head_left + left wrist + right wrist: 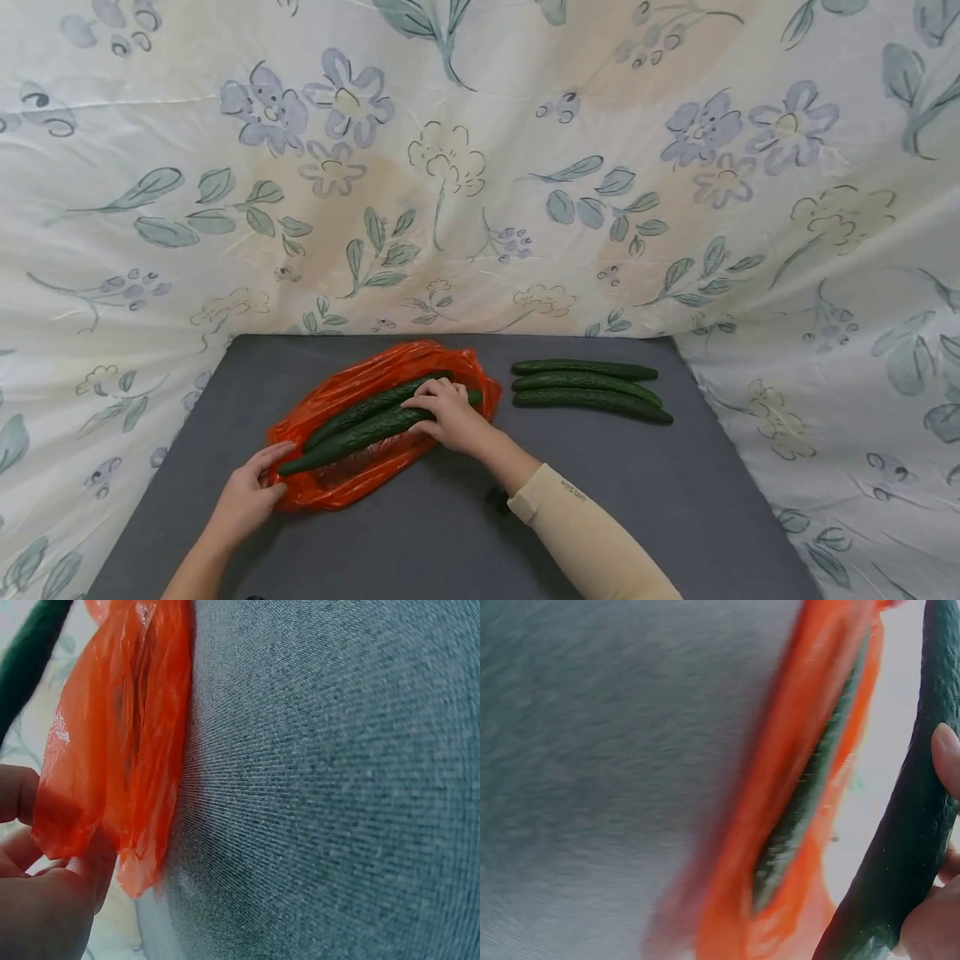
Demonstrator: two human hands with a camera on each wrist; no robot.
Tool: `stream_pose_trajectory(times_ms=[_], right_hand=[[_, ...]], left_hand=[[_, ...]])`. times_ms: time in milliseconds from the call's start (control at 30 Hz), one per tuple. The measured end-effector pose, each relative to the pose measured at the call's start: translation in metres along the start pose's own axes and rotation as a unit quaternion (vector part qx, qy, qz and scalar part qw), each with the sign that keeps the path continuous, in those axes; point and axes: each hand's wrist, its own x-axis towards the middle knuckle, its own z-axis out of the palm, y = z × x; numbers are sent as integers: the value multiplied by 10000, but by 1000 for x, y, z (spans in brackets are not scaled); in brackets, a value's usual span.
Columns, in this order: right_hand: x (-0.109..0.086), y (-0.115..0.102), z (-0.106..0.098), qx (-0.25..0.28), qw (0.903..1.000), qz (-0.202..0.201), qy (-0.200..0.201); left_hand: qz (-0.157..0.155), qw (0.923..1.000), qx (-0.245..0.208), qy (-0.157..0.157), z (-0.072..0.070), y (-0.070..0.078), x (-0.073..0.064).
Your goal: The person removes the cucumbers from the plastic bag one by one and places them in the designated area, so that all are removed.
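An orange plastic bag (375, 483) lies spread open on the grey table, with a dark green cucumber (356, 414) inside it. My right hand (447, 414) grips a second cucumber (352, 442) near its right end, thumb on one side and fingers on the other. In the right wrist view this held cucumber (900, 832) is raised above the bag, and the other cucumber (810, 787) shows between the bag's folds. At the bag's left end, my left hand (247, 492) pinches its edge, close to the held cucumber's tip. The orange film (75, 787) partly covers those fingers.
Three more cucumbers (588, 383) lie side by side on the table (600, 475), right of the bag. A floral cloth (480, 167) hangs behind the table and along both sides. A small black object (497, 500) shows beside the right forearm.
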Motion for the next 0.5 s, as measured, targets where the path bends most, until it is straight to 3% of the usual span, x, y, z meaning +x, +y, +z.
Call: stream_pose_trajectory(times_ms=[267, 500], right_hand=[[-8, -17, -28, 56, 9993, -128, 355], [-23, -5, -47, 181, 9973, -42, 707]], left_hand=[[-59, 10000, 48, -19, -1, 2, -1], [-48, 9999, 107, -62, -3, 1, 2]])
